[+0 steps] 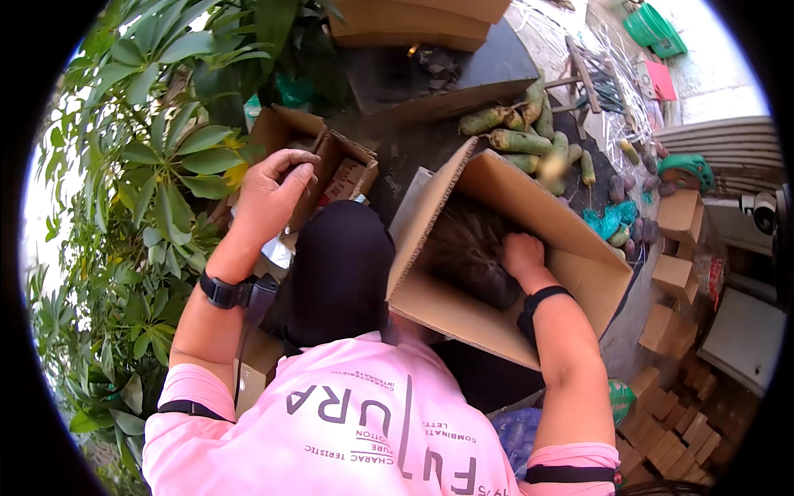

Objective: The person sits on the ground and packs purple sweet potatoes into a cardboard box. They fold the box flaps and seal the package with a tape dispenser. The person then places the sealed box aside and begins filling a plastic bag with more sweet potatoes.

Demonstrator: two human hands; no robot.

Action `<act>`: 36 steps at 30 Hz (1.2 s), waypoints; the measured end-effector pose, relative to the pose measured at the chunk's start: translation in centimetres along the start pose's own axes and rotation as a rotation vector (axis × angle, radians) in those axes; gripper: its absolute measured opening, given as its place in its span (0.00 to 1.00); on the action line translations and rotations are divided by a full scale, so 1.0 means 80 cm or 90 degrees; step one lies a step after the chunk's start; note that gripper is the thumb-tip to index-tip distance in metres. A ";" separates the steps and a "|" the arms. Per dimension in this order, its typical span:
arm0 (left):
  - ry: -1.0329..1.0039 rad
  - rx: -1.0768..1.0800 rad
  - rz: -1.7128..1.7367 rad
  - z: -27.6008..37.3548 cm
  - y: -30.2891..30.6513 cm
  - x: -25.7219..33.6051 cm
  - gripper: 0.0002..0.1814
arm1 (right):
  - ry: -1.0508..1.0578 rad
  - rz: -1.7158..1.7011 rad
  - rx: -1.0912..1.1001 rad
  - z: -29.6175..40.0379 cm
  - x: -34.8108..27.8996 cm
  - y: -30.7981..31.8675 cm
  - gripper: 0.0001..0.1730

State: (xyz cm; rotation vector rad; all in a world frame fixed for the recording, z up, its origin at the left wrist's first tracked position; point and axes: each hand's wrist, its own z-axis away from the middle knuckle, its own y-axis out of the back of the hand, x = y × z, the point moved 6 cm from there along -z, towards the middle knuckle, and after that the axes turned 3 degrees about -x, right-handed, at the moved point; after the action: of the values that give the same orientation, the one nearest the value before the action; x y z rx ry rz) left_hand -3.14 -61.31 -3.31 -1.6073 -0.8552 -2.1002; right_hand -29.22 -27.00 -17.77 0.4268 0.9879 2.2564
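Observation:
My left hand point(273, 191) is raised in the air, thumb and forefinger bent close together; what may be between them is hidden. Below it are small open cardboard boxes point(366, 162), one with a printed packet point(341, 182) inside. My right hand point(523, 258) reaches into a large open cardboard box point(586, 279) tilted before me. Its curled fingers grip the edge of a dark, crinkled plastic bag point(465, 248) lying inside. The bag's contents cannot be made out. A dark, rounded, cloth-covered form point(341, 273) stands between my arms.
Leafy plants point(161, 155) crowd the left side. Long green radishes point(520, 141) lie beyond the large box, near a dark slab point(446, 74) bearing another carton point(415, 23). Teal plastic bags point(611, 217) and several small cardboard boxes point(675, 279) are at right. A blue bag point(518, 434) sits below.

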 end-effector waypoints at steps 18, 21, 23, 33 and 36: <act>0.340 -0.338 -0.460 -0.090 -0.081 -0.350 0.23 | 0.050 -0.313 -0.171 0.257 -0.075 0.154 0.15; 0.182 -0.147 -0.372 -0.109 -0.098 -0.415 0.24 | 0.099 -0.307 -0.001 0.282 -0.048 0.086 0.13; 0.169 -0.136 -0.435 -0.121 -0.103 -0.423 0.24 | 0.079 -0.131 0.082 0.335 0.016 -0.009 0.15; 0.148 -0.129 -0.636 -0.136 -0.118 -0.441 0.16 | 0.085 0.026 0.258 0.304 -0.047 0.075 0.08; 0.200 -0.193 -0.586 -0.124 -0.111 -0.387 0.12 | 0.056 -0.156 0.301 0.289 -0.063 0.110 0.05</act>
State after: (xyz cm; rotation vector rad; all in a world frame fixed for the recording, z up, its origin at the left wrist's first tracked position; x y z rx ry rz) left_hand -6.97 -63.47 -36.76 -1.0108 -1.3828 -3.1208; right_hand -17.23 -22.44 3.97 0.3806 1.5379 1.8272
